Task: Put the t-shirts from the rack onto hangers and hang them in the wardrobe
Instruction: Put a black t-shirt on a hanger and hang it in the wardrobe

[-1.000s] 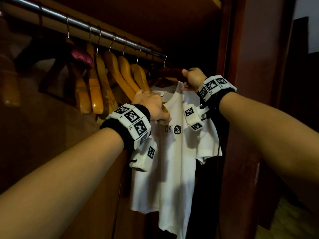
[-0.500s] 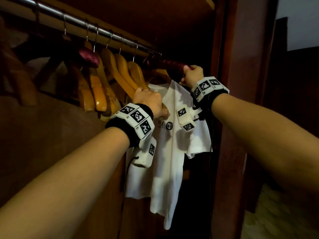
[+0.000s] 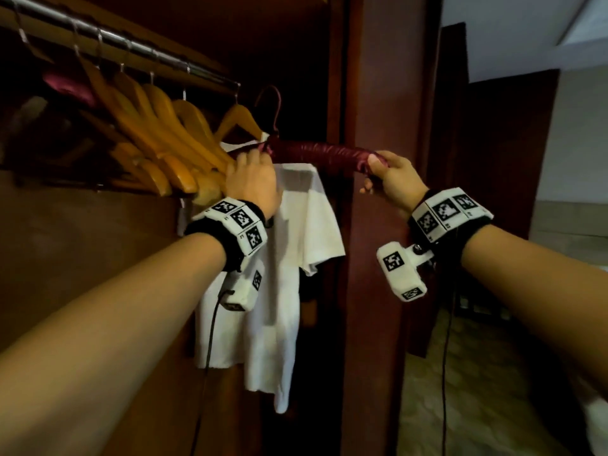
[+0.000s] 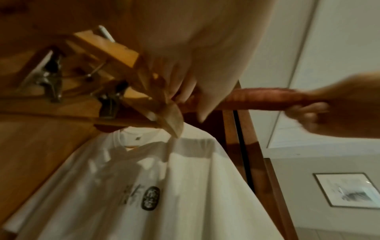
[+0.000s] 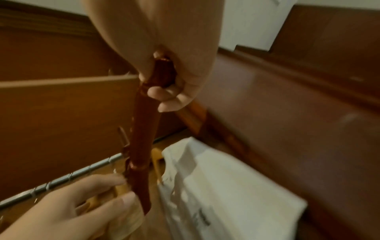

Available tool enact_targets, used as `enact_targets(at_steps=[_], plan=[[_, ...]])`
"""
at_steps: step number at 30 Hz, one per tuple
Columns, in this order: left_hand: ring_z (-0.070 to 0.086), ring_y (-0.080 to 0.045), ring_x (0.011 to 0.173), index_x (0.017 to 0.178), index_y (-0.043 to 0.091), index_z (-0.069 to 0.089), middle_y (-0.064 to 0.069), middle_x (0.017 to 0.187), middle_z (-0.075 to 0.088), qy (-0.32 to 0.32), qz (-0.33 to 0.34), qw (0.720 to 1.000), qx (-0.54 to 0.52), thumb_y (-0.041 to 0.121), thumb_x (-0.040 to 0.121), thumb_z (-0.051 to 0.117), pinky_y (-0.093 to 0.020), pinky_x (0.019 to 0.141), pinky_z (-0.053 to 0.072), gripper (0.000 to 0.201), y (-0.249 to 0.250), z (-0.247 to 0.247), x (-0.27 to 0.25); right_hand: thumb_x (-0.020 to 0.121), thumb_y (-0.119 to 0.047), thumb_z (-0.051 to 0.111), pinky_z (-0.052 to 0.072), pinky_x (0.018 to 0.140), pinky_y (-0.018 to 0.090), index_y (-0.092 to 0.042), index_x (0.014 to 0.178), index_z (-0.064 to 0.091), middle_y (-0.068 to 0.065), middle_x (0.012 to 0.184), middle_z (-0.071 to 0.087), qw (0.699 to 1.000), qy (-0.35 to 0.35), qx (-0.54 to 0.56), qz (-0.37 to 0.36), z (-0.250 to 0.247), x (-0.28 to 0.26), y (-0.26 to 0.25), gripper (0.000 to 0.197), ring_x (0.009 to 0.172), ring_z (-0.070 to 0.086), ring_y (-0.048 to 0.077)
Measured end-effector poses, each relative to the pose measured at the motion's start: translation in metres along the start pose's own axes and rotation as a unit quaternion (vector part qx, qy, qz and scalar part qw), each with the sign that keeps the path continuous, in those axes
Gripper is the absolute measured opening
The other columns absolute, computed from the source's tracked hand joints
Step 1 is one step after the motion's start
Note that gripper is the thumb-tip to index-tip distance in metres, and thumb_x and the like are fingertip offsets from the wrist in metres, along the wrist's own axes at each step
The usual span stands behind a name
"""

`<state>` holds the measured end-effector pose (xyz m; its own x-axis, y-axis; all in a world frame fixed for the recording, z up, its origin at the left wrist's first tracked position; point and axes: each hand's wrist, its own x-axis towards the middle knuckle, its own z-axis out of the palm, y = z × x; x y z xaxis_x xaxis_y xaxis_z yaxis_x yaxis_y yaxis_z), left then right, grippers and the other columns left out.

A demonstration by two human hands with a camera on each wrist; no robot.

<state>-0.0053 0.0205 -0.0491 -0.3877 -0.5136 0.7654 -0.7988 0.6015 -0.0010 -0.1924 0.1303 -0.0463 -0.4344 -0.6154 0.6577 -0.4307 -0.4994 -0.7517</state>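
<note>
A maroon padded hanger is held level in front of the wardrobe opening, and its hook hangs clear of the rail. My right hand grips its right end. My left hand holds the hanger near its middle, between thumb and fingers, against the wooden hangers. Just behind and below, a white t-shirt with a small dark print hangs on a wooden hanger at the rail's right end.
Several bare wooden hangers crowd the rail to the left, with another maroon padded one among them. The wardrobe's dark wooden side post stands directly right of the t-shirt. Beyond it lie patterned floor and a pale wall.
The maroon hanger has come off the rail and swung out to the right with my right hand. My left hand moved from the wooden hanger's shoulder to the maroon hanger.
</note>
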Motion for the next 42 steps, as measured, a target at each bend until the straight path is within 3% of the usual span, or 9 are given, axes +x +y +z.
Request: enact_targets(at_steps=[13, 20, 23, 25, 27, 30, 33, 37, 42], plan=[[0.050, -0.033, 0.114, 0.128, 0.007, 0.039, -0.014, 0.123, 0.054, 0.028, 0.087, 0.985, -0.144, 0.027, 0.076, 0.075, -0.042, 0.095, 0.038, 0.067, 0.263, -0.010, -0.044, 0.100, -0.011, 0.036, 0.052, 0.060, 0.023, -0.008, 0.107, 0.053, 0.003, 0.073, 0.045, 0.997, 0.040, 0.011, 0.071, -0.286, -0.133, -0.030, 0.018, 0.048, 0.046, 0.006], [0.057, -0.034, 0.101, 0.119, 0.007, 0.047, -0.013, 0.108, 0.060, 0.018, 0.146, 0.968, -0.203, 0.004, 0.083, 0.063, -0.044, 0.084, 0.045, 0.040, 0.412, 0.002, -0.092, 0.100, -0.012, 0.038, 0.051, 0.059, 0.021, -0.006, 0.113, 0.053, -0.001, 0.068, 0.060, 0.983, 0.096, -0.071, 0.142, -0.429, -0.220, -0.030, 0.020, 0.053, 0.057, 0.007], [0.055, -0.033, 0.105, 0.123, 0.008, 0.045, -0.012, 0.112, 0.058, -0.017, 0.170, 0.961, -0.218, 0.003, 0.082, 0.062, -0.045, 0.082, 0.045, 0.044, 0.465, 0.016, -0.110, 0.097, -0.009, 0.046, 0.053, 0.078, 0.022, -0.006, 0.119, 0.052, 0.004, 0.091, 0.062, 0.943, 0.100, -0.275, 0.158, -0.480, -0.249, -0.022, 0.023, 0.073, 0.064, 0.002], [0.054, -0.033, 0.105, 0.122, 0.009, 0.046, -0.010, 0.112, 0.058, -0.035, 0.202, 0.955, -0.214, 0.003, 0.082, 0.061, -0.044, 0.082, 0.044, 0.043, 0.501, 0.029, -0.123, 0.092, -0.010, 0.056, 0.048, 0.093, 0.031, -0.005, 0.130, 0.048, 0.009, 0.108, 0.060, 0.892, 0.056, -0.410, 0.184, -0.507, -0.267, -0.013, 0.039, 0.097, 0.062, 0.016], [0.055, -0.032, 0.104, 0.118, 0.011, 0.048, -0.008, 0.110, 0.059, -0.045, 0.239, 0.946, -0.216, 0.004, 0.082, 0.059, -0.043, 0.080, 0.043, 0.039, 0.537, 0.045, -0.139, 0.088, -0.016, 0.063, 0.041, 0.090, 0.023, -0.006, 0.138, 0.040, 0.010, 0.119, 0.058, 0.846, 0.010, -0.489, 0.214, -0.526, -0.282, -0.002, 0.056, 0.110, 0.056, 0.022], [0.062, -0.030, 0.080, 0.096, 0.013, 0.060, -0.005, 0.084, 0.064, -0.043, 0.304, 0.917, -0.255, 0.002, 0.067, 0.070, -0.036, 0.064, 0.046, 0.033, 0.587, 0.067, -0.169, 0.082, -0.023, 0.072, 0.036, 0.079, 0.021, -0.010, 0.125, 0.050, 0.005, 0.105, 0.061, 0.800, -0.034, -0.528, 0.283, -0.547, -0.294, 0.023, 0.050, 0.099, 0.056, 0.019], [0.062, -0.029, 0.069, 0.087, 0.013, 0.064, -0.004, 0.072, 0.063, -0.017, 0.364, 0.882, -0.300, 0.001, 0.060, 0.073, -0.034, 0.059, 0.044, 0.031, 0.633, 0.105, -0.187, 0.079, -0.021, 0.075, 0.044, 0.059, 0.019, -0.016, 0.080, 0.052, -0.002, 0.069, 0.060, 0.790, -0.032, -0.486, 0.372, -0.572, -0.301, 0.060, 0.023, 0.065, 0.061, 0.015], [0.054, -0.030, 0.107, 0.114, 0.012, 0.058, -0.007, 0.111, 0.061, -0.166, 0.420, 0.825, -0.340, 0.018, 0.080, 0.067, -0.041, 0.087, 0.041, 0.035, 0.680, 0.144, -0.195, 0.076, -0.014, 0.074, 0.055, 0.068, 0.031, -0.014, 0.071, 0.054, 0.001, 0.057, 0.064, 0.762, 0.029, -0.457, 0.458, -0.612, -0.316, 0.115, 0.021, 0.051, 0.061, 0.013], [0.050, -0.027, 0.112, 0.117, 0.013, 0.056, -0.006, 0.121, 0.054, -0.247, 0.386, 0.798, -0.393, 0.029, 0.087, 0.062, -0.039, 0.093, 0.041, 0.035, 0.720, 0.201, -0.205, 0.079, -0.009, 0.071, 0.051, 0.044, 0.024, -0.011, 0.073, 0.051, 0.005, 0.060, 0.060, 0.717, 0.094, -0.418, 0.550, -0.654, -0.352, 0.168, 0.021, 0.035, 0.056, 0.007]])
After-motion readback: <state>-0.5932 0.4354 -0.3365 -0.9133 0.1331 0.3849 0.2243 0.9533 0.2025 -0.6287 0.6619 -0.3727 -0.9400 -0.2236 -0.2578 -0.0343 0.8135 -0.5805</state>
